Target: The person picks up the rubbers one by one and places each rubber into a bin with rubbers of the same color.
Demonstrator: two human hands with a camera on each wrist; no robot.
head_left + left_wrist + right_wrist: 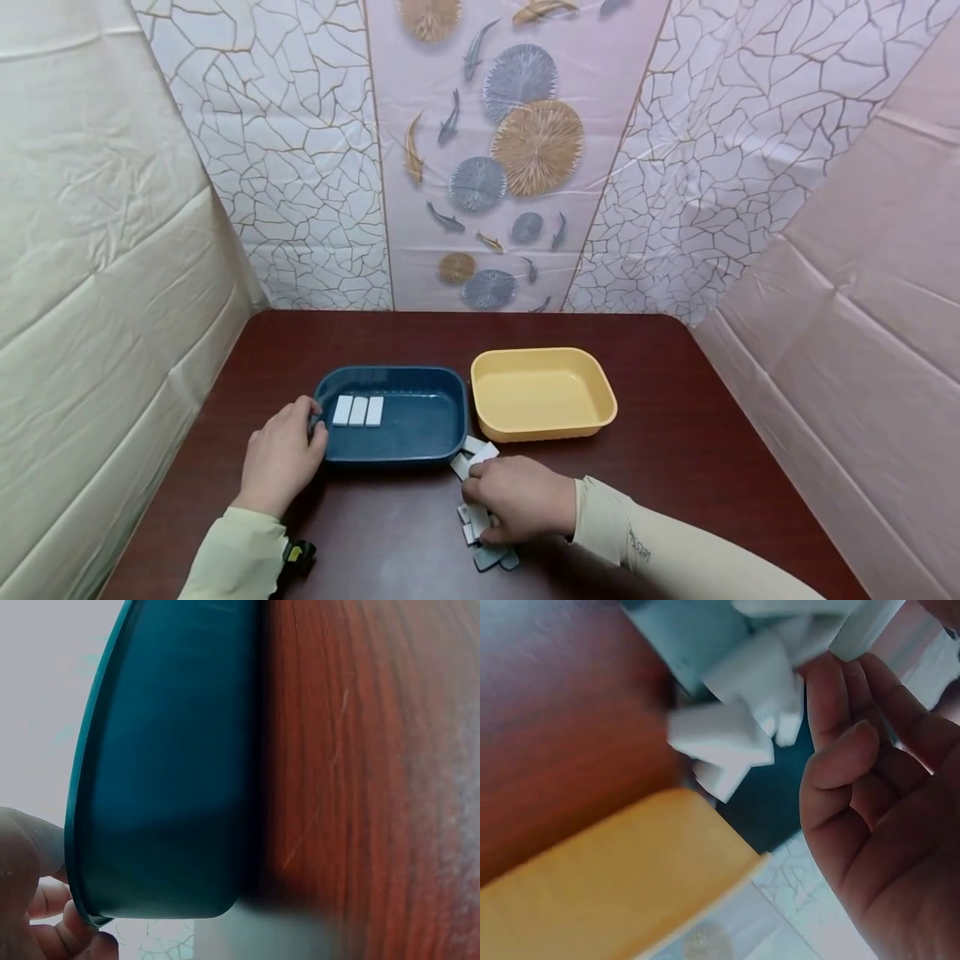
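One white tile (477, 521) sits in the grip of your right hand (521, 498), pinched between thumb and fingers just right of the lower middle of the frame; a pinch seems to suit so small a piece among crowded neighbours. Your left hand (281, 454) curls around the rim at the left end of the blue tray (431, 421), probably to keep it from sliding. Loose tiles (483, 452) lie overlapping around your right hand, near the tray's lower right corner, with grey-green pieces (491, 557) below. Three lined-up tiles (358, 412) lie inside the tray's left part, perhaps kept close to save room. Right of centre, the yellow tray (543, 433) stands just beside the blue one on the dark red worktop (390, 525), seemingly within easy reach.
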